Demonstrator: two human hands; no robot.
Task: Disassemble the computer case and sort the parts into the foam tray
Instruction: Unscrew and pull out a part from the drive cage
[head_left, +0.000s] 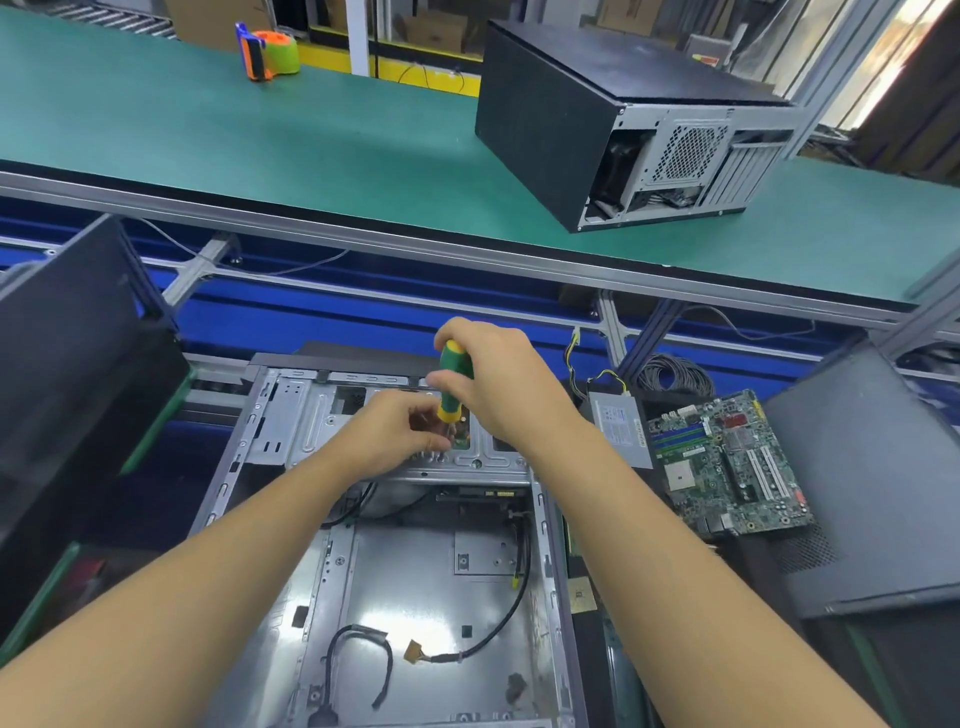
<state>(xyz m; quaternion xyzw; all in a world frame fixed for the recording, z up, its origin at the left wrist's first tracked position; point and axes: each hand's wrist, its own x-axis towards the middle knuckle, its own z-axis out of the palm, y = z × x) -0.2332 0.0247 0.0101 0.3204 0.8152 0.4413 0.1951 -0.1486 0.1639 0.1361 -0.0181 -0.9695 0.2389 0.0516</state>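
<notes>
Stretching across the far side is a long green belt (208, 130), edged with a metal rail and blue panels below. Nearest the camera lies the open computer case (415, 571), flat on its side with the cover off, its bare metal floor showing. A closed black case (597, 130) sits on the belt at the upper right, its grey rear grille facing the camera. A grey cover panel (872, 493) lies at the right edge, and a dark panel (78, 364) stands at the left. A green circuit board (727, 467) rests beside the open case on the right, just next to a grey power supply (621, 431) with yellow and black wires. Behind that is a coil of grey cable (672, 374). Both bare forearms reach in over the open case. The right hand (498, 384) wraps firmly round the handle of a green and yellow screwdriver (454, 382), held nearly upright with its tip down at the metal bracket (467, 462) across the far part of the case. The left hand (400, 426) has its fingers curled in tight, pinching the screwdriver's shaft just under the handle; the tip itself is hidden behind them. An orange and green tape dispenser (267, 52) stands far back on the belt. Inside the case, a black cable (498, 623) ends in a small tan plug (413, 652), and a second looped cable (358, 665) lies near it.
</notes>
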